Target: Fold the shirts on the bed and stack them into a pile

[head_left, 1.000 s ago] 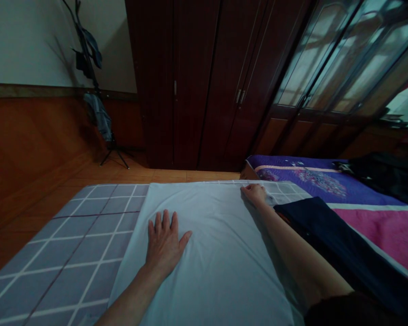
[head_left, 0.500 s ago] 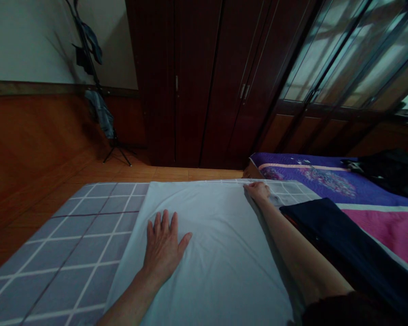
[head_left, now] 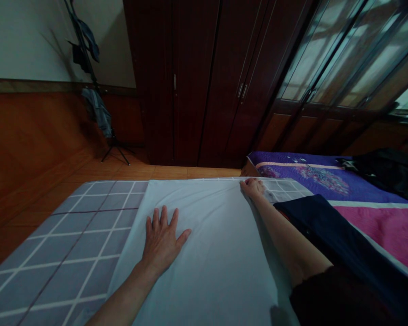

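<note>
A white cloth (head_left: 211,253) lies spread over the grey checked bedding in front of me, with light creases running towards its far right corner. My left hand (head_left: 161,240) rests flat on the cloth's left half, palm down, with fingers spread. At the far right corner, my right hand (head_left: 253,186) has its fingers closed on the cloth's edge. The right forearm reaches along the cloth's right side. A folded dark blue garment (head_left: 326,226) lies just right of that forearm.
Grey checked bedding (head_left: 78,244) extends to the left. A purple and pink bedspread (head_left: 292,167) covers the surface at right, with a dark garment (head_left: 387,170) on it. Beyond stand a dark red wardrobe (head_left: 193,90) and a clothes stand (head_left: 114,145) with items hanging.
My right forearm and the cloth's near right edge have shifted slightly left. The right hand keeps its hold at the far corner. My left hand stays flat in nearly the same place.
</note>
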Demonstrator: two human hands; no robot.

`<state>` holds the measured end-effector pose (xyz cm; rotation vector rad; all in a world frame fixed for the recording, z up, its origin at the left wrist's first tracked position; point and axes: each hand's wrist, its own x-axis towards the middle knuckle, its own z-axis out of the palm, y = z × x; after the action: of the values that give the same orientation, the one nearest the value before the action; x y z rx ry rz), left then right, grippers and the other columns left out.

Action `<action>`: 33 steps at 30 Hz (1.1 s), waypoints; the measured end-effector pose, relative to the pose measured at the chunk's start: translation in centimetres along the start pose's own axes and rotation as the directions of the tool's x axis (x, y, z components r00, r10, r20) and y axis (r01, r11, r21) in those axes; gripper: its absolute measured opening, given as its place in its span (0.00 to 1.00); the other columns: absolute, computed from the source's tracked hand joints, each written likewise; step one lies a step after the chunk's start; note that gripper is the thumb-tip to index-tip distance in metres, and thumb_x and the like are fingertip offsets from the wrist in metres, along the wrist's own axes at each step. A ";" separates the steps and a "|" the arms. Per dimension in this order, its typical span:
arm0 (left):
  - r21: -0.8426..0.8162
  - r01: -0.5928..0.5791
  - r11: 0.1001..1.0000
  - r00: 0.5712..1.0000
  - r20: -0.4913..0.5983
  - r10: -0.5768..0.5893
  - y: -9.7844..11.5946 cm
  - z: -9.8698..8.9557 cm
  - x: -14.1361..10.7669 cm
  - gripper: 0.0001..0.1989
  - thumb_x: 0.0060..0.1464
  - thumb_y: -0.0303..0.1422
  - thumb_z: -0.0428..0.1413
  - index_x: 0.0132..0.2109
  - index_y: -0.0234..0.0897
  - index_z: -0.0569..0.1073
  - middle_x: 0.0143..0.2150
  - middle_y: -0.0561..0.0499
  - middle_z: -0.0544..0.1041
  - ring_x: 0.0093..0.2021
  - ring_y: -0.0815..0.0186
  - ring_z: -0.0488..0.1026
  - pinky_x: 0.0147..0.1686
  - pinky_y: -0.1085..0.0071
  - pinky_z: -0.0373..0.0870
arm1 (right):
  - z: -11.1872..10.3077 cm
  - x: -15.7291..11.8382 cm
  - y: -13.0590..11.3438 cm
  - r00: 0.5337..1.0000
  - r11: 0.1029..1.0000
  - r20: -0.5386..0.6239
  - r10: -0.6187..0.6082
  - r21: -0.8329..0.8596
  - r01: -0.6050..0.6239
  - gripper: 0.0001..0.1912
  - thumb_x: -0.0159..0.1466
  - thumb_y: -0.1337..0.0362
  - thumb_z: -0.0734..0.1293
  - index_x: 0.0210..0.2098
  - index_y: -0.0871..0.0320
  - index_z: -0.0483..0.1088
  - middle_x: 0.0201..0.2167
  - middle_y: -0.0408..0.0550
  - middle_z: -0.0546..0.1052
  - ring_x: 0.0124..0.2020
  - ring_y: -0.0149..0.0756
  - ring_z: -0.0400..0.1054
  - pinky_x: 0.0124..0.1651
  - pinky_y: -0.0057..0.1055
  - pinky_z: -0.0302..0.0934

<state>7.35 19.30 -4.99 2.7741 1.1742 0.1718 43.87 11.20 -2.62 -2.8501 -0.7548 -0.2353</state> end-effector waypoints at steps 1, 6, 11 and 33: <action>-0.009 -0.014 1.000 1.000 -0.007 0.014 -0.1 0.0 0.0 0.37 0.57 0.55 0.41 0.66 0.37 0.53 0.69 0.35 0.45 0.67 0.41 0.38 0.60 0.43 0.37 | -0.4 -0.9 -0.7 0.999 0.999 -0.012 -0.034 -0.001 0.034 0.21 0.66 0.55 0.62 0.51 0.63 0.65 0.53 0.58 0.67 0.54 0.48 0.61 0.53 0.49 0.57; -0.049 -0.149 0.988 0.989 -0.010 0.148 -0.4 0.1 -0.1 0.32 0.60 0.50 0.41 0.66 0.42 0.53 0.69 0.44 0.48 0.68 0.48 0.38 0.62 0.45 0.37 | -0.6 -8.9 -6.5 0.913 0.913 -0.011 -0.408 0.023 0.408 0.30 0.66 0.53 0.59 0.62 0.65 0.55 0.66 0.63 0.48 0.65 0.53 0.41 0.61 0.47 0.44; -0.046 -0.168 0.985 0.986 -0.026 0.167 -0.4 0.5 -0.1 0.32 0.59 0.52 0.42 0.66 0.43 0.56 0.68 0.45 0.51 0.68 0.45 0.39 0.62 0.45 0.38 | -0.1 -17.1 -9.2 0.683 0.690 0.103 -0.723 0.090 0.718 0.32 0.65 0.46 0.58 0.62 0.56 0.57 0.65 0.55 0.54 0.65 0.51 0.44 0.63 0.44 0.43; -0.025 -0.117 0.993 0.992 0.041 0.118 -1.3 -0.8 -0.5 0.34 0.61 0.50 0.38 0.66 0.34 0.52 0.69 0.39 0.47 0.68 0.44 0.40 0.61 0.46 0.38 | -3.4 -22.6 2.1 0.708 0.712 0.138 -0.693 -0.022 0.701 0.35 0.66 0.47 0.57 0.64 0.65 0.53 0.64 0.66 0.52 0.65 0.57 0.44 0.61 0.51 0.47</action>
<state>5.92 19.87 -4.42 2.8134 0.9935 0.1350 25.17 -2.06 -4.11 -2.4995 -1.8773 -0.1868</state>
